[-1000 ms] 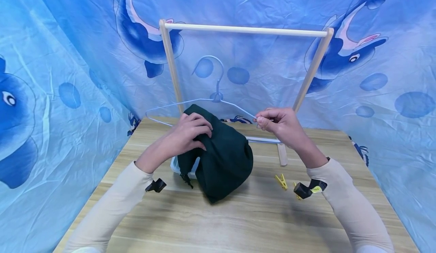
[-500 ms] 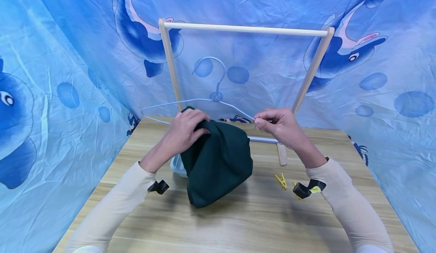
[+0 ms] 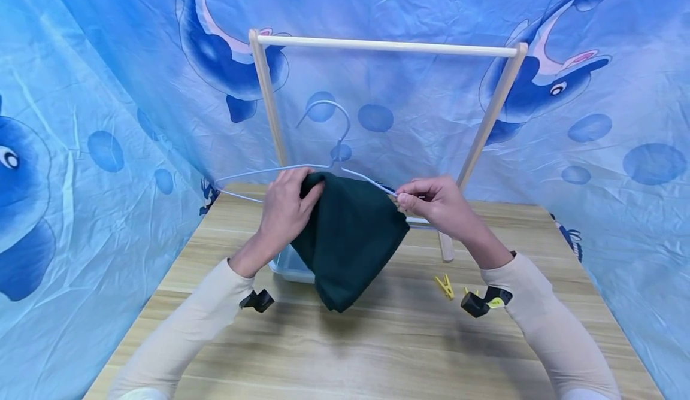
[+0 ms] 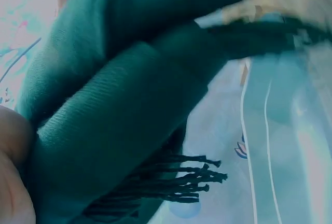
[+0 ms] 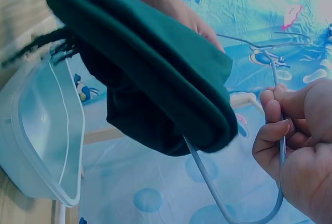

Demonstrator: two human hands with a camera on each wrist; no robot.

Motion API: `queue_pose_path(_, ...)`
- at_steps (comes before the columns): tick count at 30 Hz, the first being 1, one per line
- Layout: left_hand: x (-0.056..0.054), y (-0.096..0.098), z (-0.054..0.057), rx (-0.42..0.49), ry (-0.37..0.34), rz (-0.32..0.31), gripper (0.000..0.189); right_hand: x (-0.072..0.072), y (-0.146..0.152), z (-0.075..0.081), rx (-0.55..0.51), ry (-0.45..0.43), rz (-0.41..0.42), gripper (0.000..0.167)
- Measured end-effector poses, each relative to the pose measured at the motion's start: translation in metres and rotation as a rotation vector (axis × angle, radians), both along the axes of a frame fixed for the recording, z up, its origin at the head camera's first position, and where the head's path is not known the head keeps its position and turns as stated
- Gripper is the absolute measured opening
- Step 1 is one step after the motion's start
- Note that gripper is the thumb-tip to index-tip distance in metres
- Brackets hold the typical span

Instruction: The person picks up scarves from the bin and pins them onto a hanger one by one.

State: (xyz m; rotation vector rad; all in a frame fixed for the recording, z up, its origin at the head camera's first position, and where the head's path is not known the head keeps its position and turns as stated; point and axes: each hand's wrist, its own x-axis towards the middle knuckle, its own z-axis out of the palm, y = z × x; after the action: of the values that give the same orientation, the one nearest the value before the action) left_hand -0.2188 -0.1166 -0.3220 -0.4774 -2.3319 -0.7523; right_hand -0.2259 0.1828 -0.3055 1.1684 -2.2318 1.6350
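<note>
A dark green scarf (image 3: pixel 356 238) with a knotted fringe (image 4: pixel 199 180) hangs folded in the middle of the head view. My left hand (image 3: pixel 286 205) grips its top left edge, thumb in front and fingers behind. With my right hand (image 3: pixel 436 202) I pinch the right arm of a thin light-blue hanger (image 3: pixel 338 151), hook upward. In the right wrist view the hanger's lower bar (image 5: pixel 207 177) comes out from under the scarf, and the fingers curl round the wire. The middle of that bar is hidden by the cloth.
Behind the hands stands a wooden rack with a white crossbar (image 3: pixel 385 45). A pale translucent tub (image 3: pixel 293 275) sits on the table below the scarf. Yellow clothespins (image 3: pixel 444 286) lie to the right, near the right wrist camera. A blue dolphin-print curtain surrounds the table.
My left hand has turned more upright and drawn the scarf's top edge up near the hanger. The fringe has left the head view. The hanger has dropped slightly and shifted left with my right hand.
</note>
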Motion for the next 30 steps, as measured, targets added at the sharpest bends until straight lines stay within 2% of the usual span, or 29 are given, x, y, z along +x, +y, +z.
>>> queue_pose_path(3, -0.001, 0.002, 0.003, 0.012, -0.030, 0.053, 0.021, 0.002, -0.001, 0.001, -0.005, -0.017, -0.001, 0.013)
queue_pose_path(7, -0.001, 0.002, 0.003, -0.019, -0.077, 0.039, 0.019, 0.002, -0.001, 0.002, -0.016, 0.001, -0.034, 0.014)
queue_pose_path(13, 0.000, -0.001, 0.001, -0.106, -0.118, -0.056, 0.021, 0.000, -0.001, 0.003, -0.020, 0.021, -0.089, 0.013)
queue_pose_path(18, 0.000, -0.001, -0.001, -0.202, -0.112, -0.145, 0.020, -0.001, -0.001, 0.005, -0.025, 0.019, -0.098, 0.013)
queue_pose_path(21, -0.001, -0.001, -0.002, -0.246, -0.103, -0.221, 0.022, -0.002, 0.000, 0.006, -0.020, 0.013, -0.107, 0.013)
queue_pose_path(26, 0.001, 0.000, 0.000, -0.377, -0.126, -0.353, 0.038, -0.002, 0.000, 0.009, -0.006, 0.006, -0.126, 0.013)
queue_pose_path(30, 0.003, 0.003, 0.000, -0.461, -0.127, -0.393, 0.039, -0.003, 0.001, 0.011, 0.000, 0.006, -0.127, 0.013)
